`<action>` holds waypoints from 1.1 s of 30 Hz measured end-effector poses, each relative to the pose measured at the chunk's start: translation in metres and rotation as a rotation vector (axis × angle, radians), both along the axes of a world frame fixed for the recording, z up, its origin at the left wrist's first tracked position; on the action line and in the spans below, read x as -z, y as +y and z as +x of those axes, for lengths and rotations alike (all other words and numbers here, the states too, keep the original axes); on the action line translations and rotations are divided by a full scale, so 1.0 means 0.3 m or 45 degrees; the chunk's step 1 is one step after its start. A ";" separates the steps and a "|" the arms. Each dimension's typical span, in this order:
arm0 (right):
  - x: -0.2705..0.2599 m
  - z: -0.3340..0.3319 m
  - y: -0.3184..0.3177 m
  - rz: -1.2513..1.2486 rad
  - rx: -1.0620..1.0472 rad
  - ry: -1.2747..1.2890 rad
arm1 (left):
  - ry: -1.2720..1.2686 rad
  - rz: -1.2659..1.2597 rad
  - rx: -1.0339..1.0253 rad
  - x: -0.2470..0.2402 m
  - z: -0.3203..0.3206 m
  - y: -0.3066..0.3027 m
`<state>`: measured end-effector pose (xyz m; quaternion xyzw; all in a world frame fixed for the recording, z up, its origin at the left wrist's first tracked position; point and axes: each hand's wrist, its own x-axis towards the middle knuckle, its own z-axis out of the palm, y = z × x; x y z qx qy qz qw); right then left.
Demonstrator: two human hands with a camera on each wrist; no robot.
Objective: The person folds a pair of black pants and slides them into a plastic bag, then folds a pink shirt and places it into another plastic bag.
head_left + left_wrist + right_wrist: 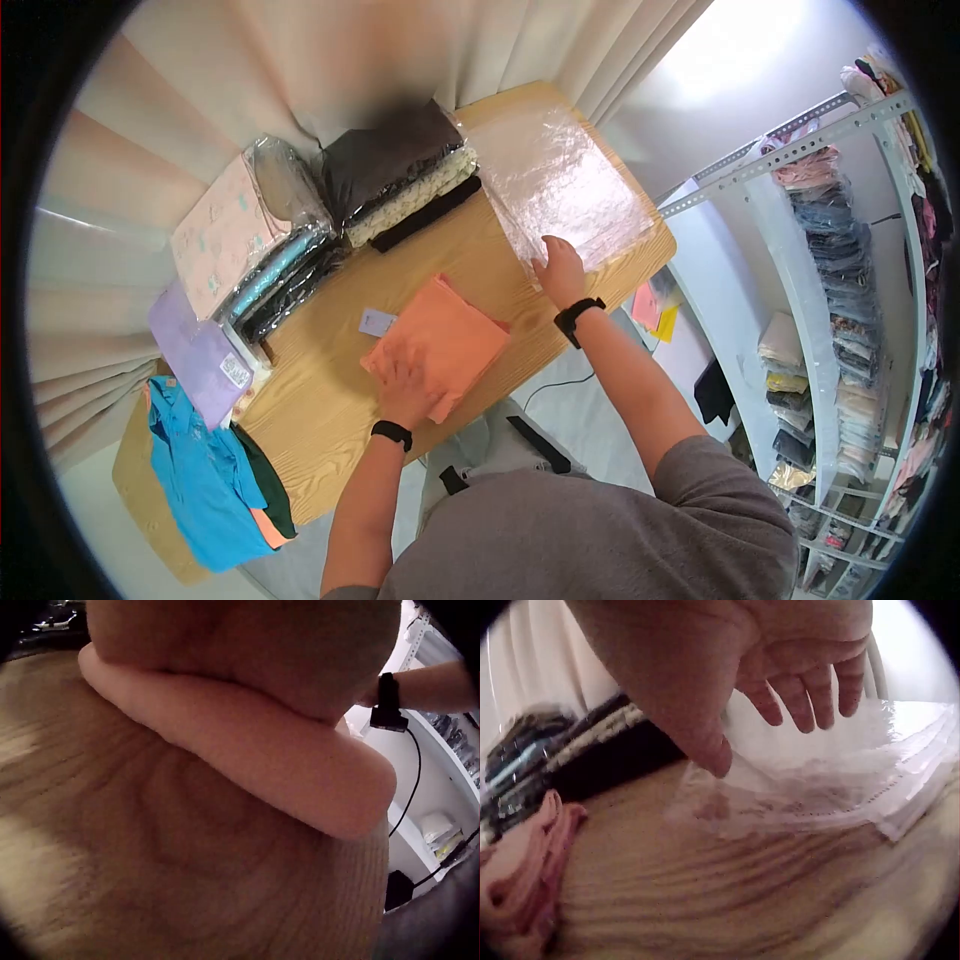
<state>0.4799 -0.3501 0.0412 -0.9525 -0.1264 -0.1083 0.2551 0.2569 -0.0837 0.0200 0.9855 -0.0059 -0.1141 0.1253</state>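
Observation:
A folded orange garment [450, 335] lies near the table's front edge, with a small pale tag [377, 322] at its left side. My left hand [405, 385] rests on the garment's near left part, fingers spread out. Over the near edge of a stack of clear plastic bags [575, 185], my right hand [562, 272] reaches in with its fingers extended. In the right wrist view the thumb [718, 759] is right at the bags' edge, apart from the other fingers, which hang over the film.
Bagged dark and patterned clothes [395, 165] stand in a pile at the back. Left of them is another pile topped by a pink bagged garment [225, 235], beside a purple package [195, 350]. A blue shirt [205, 465] lies at the left end. Shelves [835, 300] hold stacked clothes on the right.

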 end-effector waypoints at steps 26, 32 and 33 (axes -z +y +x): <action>-0.306 -0.150 -0.079 0.696 -0.399 0.774 | -0.043 -0.632 -0.099 -0.072 0.100 -0.038; -0.359 -0.466 0.039 0.797 -0.796 1.455 | 0.010 -1.609 -0.421 -0.285 0.178 -0.181; -0.362 -0.497 0.057 0.787 -0.814 1.469 | 0.212 -1.698 -0.469 -0.315 0.175 -0.176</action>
